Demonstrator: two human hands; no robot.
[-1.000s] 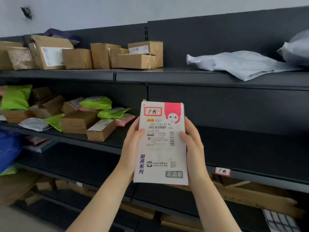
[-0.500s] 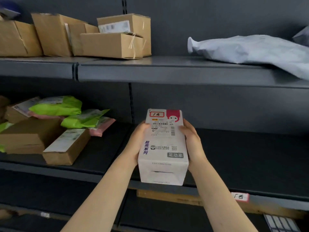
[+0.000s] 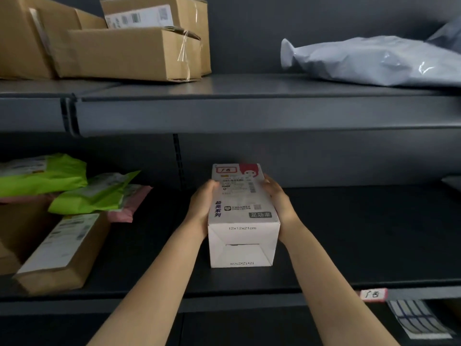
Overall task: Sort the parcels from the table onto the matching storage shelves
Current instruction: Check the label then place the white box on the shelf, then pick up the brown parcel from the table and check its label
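1. White parcel box (image 3: 243,216) lies lengthwise on the middle shelf (image 3: 349,233), label side up, its end flap facing the camera. It appears to rest on the shelf surface, though the contact line is hard to confirm.
2. Left hand (image 3: 203,203) is pressed flat on the box's 9 o'clock side, right hand (image 3: 278,199) on its 3 o'clock side. Both are partly curled around the box, clamping it between the palms, thumbs up on the top edge.
3. Shelf tag (image 3: 373,294) sits on the shelf's front lip at 4 o'clock from the box. Its handwritten characters look like those in the red frame on the box label, so this seems the matching shelf.
4. Step in hand, as judged: setting the box down and letting go.
5. To do it well: settle the base flat before releasing, and open both palms outward together so the box does not skew.
6. Keep the label upward and readable.
7. Brown carton (image 3: 62,250) and green mailers (image 3: 94,193) lie well apart at 9 o'clock; the space toward 3 o'clock is clear.
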